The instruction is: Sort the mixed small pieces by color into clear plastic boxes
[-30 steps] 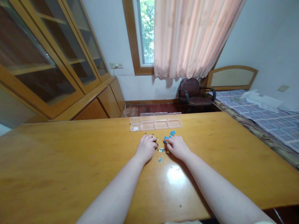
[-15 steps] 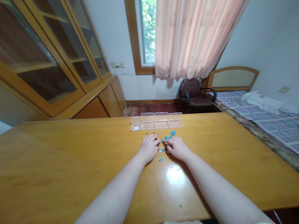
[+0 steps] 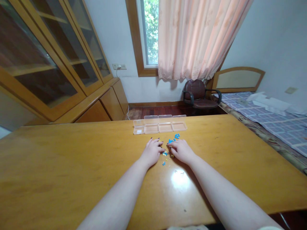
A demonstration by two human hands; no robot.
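My left hand (image 3: 151,153) rests on the table with its fingers spread, at the left edge of a scatter of tiny pieces. Some yellow bits (image 3: 160,141) show by its fingertips. On the other side, my right hand (image 3: 181,150) lies low over the table, index finger stretched toward small blue pieces (image 3: 170,141); its lower fingers are curled and partly hidden. Mixed blue, yellow and pale pieces (image 3: 165,153) lie between the hands. More blue pieces (image 3: 177,136) sit beyond the right hand. Behind them stands a clear plastic compartment box (image 3: 165,127) with its lids raised.
The wooden table (image 3: 72,172) spans the foreground. A few small blue bits (image 3: 163,163) and tiny curved objects (image 3: 179,172) lie nearer me. Past the table are a brown armchair (image 3: 198,92), a bed (image 3: 268,111) at right and a glass-door cabinet (image 3: 59,83) at left.
My left index finger has drawn back slightly from the right fingertips, widening the gap between the hands. Yellow bits now show by the left fingertips. My right hand has hardly moved.
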